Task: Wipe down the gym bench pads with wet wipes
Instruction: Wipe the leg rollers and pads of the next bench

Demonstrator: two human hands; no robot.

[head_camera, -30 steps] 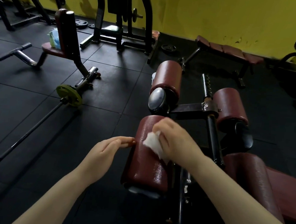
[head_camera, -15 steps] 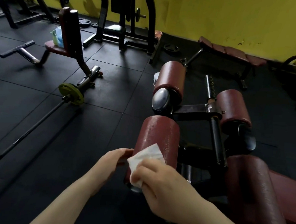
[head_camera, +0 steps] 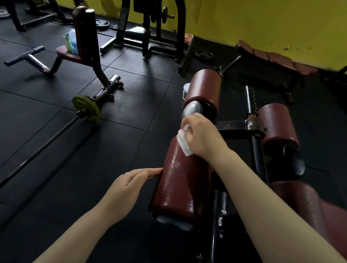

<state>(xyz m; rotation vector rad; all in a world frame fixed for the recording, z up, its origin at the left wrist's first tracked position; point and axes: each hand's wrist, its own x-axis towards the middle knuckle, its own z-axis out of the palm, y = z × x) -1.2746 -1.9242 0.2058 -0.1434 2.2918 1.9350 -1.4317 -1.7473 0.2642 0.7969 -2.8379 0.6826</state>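
Note:
A dark red roller pad [head_camera: 181, 185] lies lengthwise in front of me, its surface shiny and wet. My right hand [head_camera: 202, 134] grips a crumpled white wet wipe [head_camera: 183, 141] and presses it on the pad's far end. My left hand [head_camera: 133, 182] rests with straight fingers against the pad's left side. Two more red roller pads, one upper left [head_camera: 204, 87] and one on the right [head_camera: 277, 124], sit beyond on the black frame. The red bench seat pad [head_camera: 317, 211] lies at the lower right.
A barbell with a yellow plate [head_camera: 87, 107] lies on the black rubber floor to the left. A small seat [head_camera: 69, 54] holds a blue-green packet [head_camera: 71, 41]. A flat red bench [head_camera: 277, 59] stands by the yellow wall. A white cup [head_camera: 186, 90] stands behind the far roller.
My right hand has swept the wipe from the roller pad's near end to its far end. My left hand has shifted slightly along the pad's left side.

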